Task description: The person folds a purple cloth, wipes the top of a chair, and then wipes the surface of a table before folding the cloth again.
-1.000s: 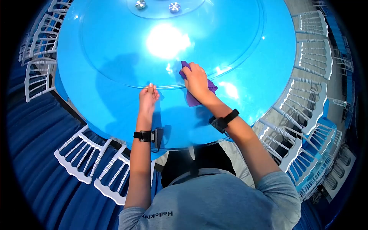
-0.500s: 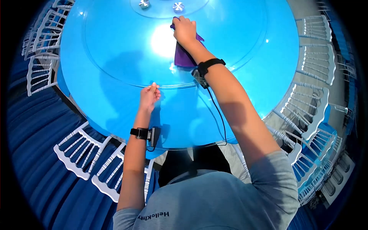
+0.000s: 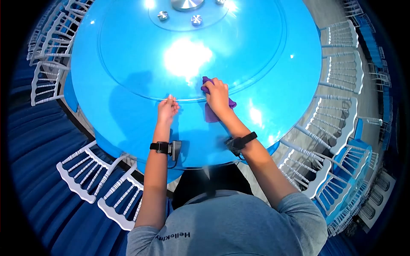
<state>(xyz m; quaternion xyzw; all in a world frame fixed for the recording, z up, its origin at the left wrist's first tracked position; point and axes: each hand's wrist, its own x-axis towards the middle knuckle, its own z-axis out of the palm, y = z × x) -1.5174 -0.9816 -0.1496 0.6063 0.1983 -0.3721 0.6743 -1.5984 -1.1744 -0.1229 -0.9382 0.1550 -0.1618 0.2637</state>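
A purple cloth (image 3: 212,114) is bunched under my right hand (image 3: 218,96), whose fingers are closed on it. It lies across the near rim of the round glass turntable (image 3: 128,81), with part of it hanging toward me over the blue tabletop (image 3: 200,147). At the same near rim, left of the cloth, my left hand (image 3: 168,110) is closed with thumb and fingers pinched on the glass edge. Each wrist wears a black strap with a small device.
Metal discs (image 3: 196,19) and a larger round metal base (image 3: 187,3) sit at the turntable's centre. White spindle-back chairs (image 3: 87,173) ring the table on both sides. Dark blue draped fabric (image 3: 34,170) covers the left.
My right hand has drawn the purple cloth from near the turntable's centre back toward me to its near rim. My left hand stays at the rim. The view has shifted slightly.
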